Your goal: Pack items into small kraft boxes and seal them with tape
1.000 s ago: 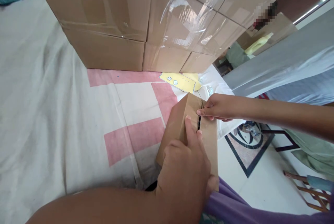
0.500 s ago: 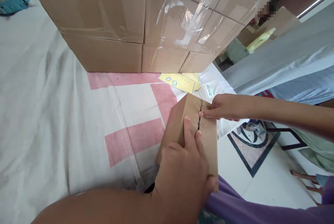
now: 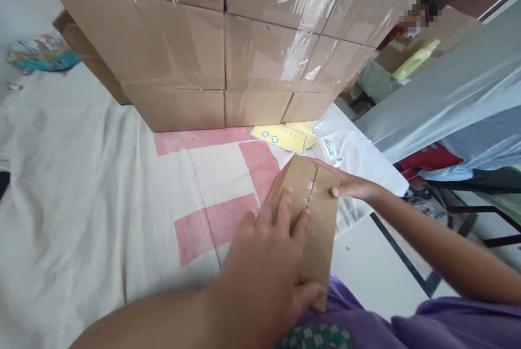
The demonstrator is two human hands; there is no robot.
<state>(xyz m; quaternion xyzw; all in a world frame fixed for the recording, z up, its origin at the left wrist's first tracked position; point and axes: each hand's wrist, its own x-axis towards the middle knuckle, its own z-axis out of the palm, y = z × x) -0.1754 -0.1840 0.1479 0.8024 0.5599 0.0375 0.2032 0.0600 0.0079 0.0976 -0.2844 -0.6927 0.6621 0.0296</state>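
A small brown cardboard box point(image 3: 315, 213) rests at the near edge of a cloth-covered surface, its two top flaps meeting in a seam. My left hand point(image 3: 266, 262) lies on the box's top and near end, fingers pressed on the flap beside the seam. My right hand point(image 3: 352, 186) grips the far right corner, thumb on top and fingers behind the box.
A tall stack of taped cardboard cartons point(image 3: 211, 39) stands behind. A yellow card point(image 3: 280, 137) and a white plastic bag point(image 3: 358, 153) lie by the stack. The cloth point(image 3: 81, 186) is off-white with pink bands. Tiled floor point(image 3: 366, 278) drops off at right.
The view has shifted and the box sits more tilted. My right hand slid from the seam to the far right corner; my left hand spread flatter over the top.
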